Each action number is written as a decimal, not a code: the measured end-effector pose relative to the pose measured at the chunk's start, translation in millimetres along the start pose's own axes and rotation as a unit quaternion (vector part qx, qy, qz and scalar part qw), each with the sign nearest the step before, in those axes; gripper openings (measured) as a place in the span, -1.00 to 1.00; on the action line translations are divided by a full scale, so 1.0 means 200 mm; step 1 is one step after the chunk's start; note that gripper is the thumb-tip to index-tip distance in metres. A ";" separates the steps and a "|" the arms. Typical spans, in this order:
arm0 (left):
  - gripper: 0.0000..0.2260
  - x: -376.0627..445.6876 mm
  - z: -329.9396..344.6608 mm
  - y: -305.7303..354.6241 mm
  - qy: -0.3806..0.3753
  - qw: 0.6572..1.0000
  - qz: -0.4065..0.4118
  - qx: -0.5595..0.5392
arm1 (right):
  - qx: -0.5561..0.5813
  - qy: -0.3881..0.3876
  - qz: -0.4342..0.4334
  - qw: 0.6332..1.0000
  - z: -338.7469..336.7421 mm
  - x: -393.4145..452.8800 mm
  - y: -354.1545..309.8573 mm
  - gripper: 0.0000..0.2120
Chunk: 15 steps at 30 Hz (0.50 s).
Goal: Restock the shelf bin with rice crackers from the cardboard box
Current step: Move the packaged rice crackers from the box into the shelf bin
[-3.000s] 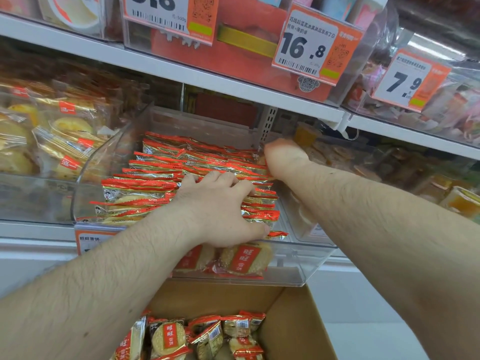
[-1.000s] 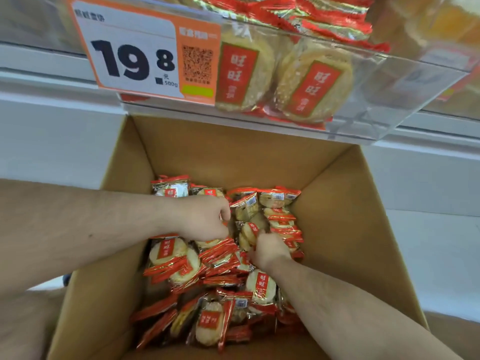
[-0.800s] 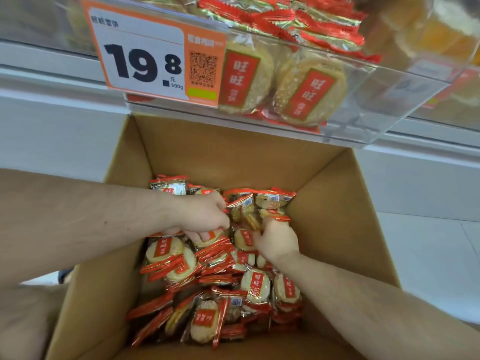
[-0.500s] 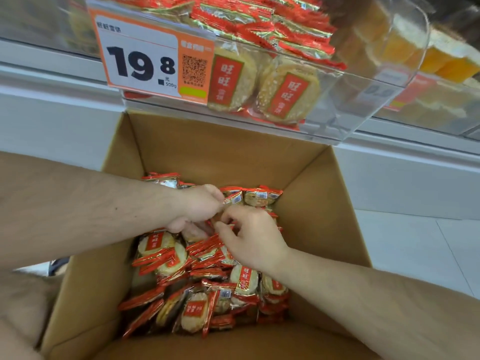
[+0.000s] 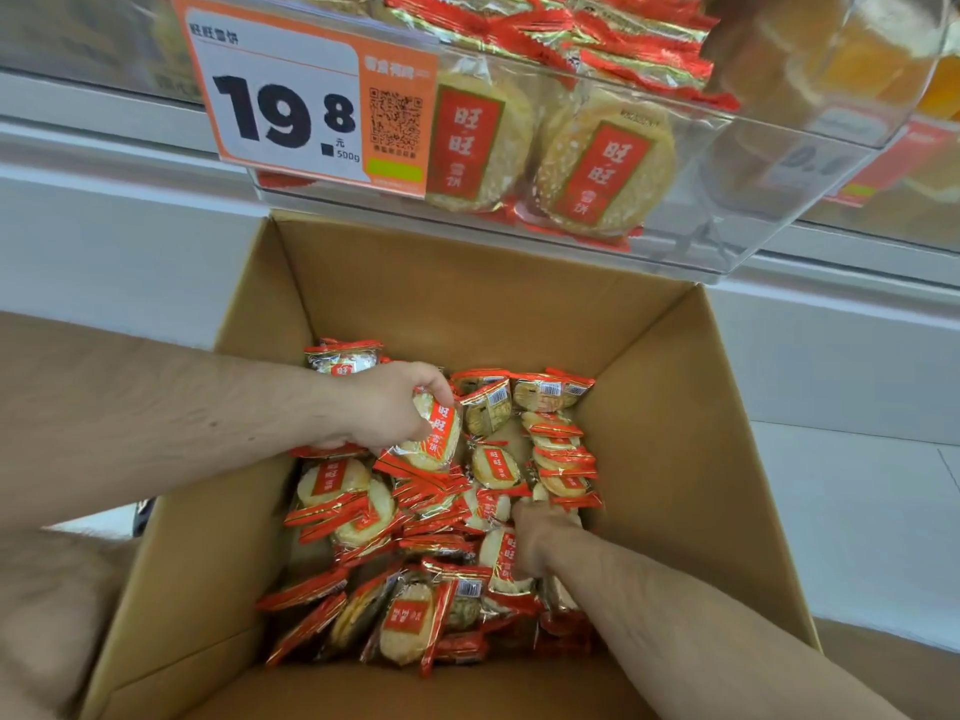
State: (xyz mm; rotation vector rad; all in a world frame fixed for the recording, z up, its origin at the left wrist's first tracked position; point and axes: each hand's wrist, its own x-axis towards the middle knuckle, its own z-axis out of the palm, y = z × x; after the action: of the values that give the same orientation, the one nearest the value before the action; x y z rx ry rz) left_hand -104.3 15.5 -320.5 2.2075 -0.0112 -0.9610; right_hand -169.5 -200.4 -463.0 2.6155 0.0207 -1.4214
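Note:
An open cardboard box (image 5: 467,304) below me holds a loose pile of red-and-gold rice cracker packets (image 5: 337,485). My left hand (image 5: 384,407) is inside the box near its back left and grips a small stack of packets (image 5: 434,439) lifted a little off the pile. Lower and to the right, my right hand (image 5: 530,537) reaches down into the pile, its fingers buried among the packets. Above the box juts the clear plastic shelf bin (image 5: 727,200), with rice cracker packets (image 5: 483,142) lying against its front wall.
An orange-and-white price tag (image 5: 291,106) reading 19.8 is fixed to the bin's front left. Neighbouring clear bins (image 5: 883,70) with yellow snacks sit to the right. A white shelf base (image 5: 104,252) and pale floor (image 5: 857,511) surround the box.
Both hands left the shelf bin and went down into the box. In the last half second my right hand drew away from my left to the lower right of the pile; my left now holds packets.

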 end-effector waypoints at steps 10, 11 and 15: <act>-0.35 -0.02 -0.01 0.08 -0.035 0.995 0.080 0.040 | 0.026 0.060 -0.106 0.992 -0.49 -0.42 0.24 -0.71; -0.34 -0.02 -0.02 0.10 -0.040 0.994 0.094 0.038 | 0.089 0.056 -0.119 0.987 -0.56 -0.52 0.29 -0.75; -0.32 -0.05 -0.03 0.19 -0.078 0.984 0.159 0.012 | 0.289 0.048 -0.176 0.940 -0.77 -0.90 0.42 -0.83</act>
State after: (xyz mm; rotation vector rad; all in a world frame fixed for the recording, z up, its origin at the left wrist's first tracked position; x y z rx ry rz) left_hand -98.8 -5.9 -287.6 2.0632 -0.4378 -0.9514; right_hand -133.2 -248.6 -218.9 3.2980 0.1020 -1.6000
